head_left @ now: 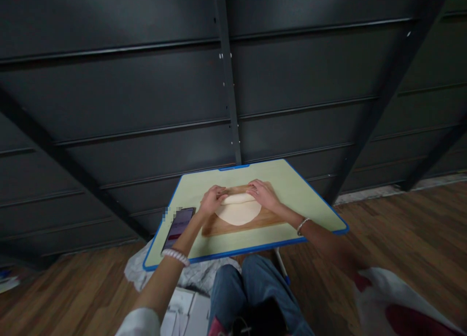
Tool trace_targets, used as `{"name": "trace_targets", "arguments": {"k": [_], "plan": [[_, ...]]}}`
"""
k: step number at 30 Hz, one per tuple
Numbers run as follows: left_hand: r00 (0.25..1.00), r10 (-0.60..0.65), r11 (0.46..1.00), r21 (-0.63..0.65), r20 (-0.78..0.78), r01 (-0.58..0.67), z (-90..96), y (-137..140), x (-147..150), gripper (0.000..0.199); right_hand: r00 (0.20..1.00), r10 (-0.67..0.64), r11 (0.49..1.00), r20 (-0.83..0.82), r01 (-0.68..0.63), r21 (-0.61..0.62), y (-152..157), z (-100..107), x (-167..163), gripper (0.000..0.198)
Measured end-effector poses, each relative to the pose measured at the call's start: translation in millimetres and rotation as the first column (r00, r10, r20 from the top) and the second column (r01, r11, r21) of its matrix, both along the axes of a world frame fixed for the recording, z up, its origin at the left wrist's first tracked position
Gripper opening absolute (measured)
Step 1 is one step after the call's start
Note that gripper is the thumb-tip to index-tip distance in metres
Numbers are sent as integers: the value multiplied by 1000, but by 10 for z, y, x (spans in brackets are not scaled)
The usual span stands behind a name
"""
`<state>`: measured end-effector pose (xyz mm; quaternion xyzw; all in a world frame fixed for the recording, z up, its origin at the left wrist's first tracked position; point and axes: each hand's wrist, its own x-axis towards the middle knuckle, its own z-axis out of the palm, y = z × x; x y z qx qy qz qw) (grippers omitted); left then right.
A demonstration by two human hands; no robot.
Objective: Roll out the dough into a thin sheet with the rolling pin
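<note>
A pale sheet of dough [238, 214] lies on a wooden board [226, 229], its near side flat and rounded. Along the far side the dough forms a thick roll [237, 198] running from left to right. My left hand [212, 199] bends its fingers over the left end of this roll. At the right end, my right hand [263, 195] curls its fingers over the dough from above. The fingers of both hands touch the roll, and its ends are partly hidden under them.
The board rests on a light folding table [292, 180] with a blue edge. A phone [178, 224] lies at the table's left, beside my left forearm. Behind stands a dark panelled wall [164, 92]. Crumpled plastic [200, 273] and white boxes [189, 307] are below, by my knees.
</note>
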<state>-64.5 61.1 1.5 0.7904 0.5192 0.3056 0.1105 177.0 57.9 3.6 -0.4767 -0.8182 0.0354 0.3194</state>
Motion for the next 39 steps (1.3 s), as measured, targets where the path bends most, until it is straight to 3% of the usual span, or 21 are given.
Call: {"name": "trace_targets", "arguments": {"k": [3,7,12,20,25,31,35,39], "plan": [[974,68,998,17,-215,-66,-69,-39,-16,37,970,-14,1000,244,13,5,-17,-69,23,35],[914,81,997,50,-397,-66,-103,-288,14,43,946,-65,997,319,49,59,-159,-136,71,44],[891,91,991,133,-444,-35,-113,-608,-16,45,932,2,995,362,-37,89,-426,-110,155,44],[910,58,966,252,-410,52,-150,-1146,-14,49,932,7,984,363,-70,162,-910,-158,275,42],[886,50,972,228,-462,65,-91,-1354,-2,49,965,43,987,259,-82,141,-993,-208,367,43],[881,96,991,128,-464,-41,-100,-1079,58,54,985,90,995,147,-96,35,-714,-149,323,43],[867,199,978,148,-457,-146,-160,-739,130,60,978,46,999,202,-46,-4,-414,-110,235,48],[868,236,972,96,-437,-216,-98,-421,177,57,959,-56,998,277,56,4,-126,-112,122,53]]}}
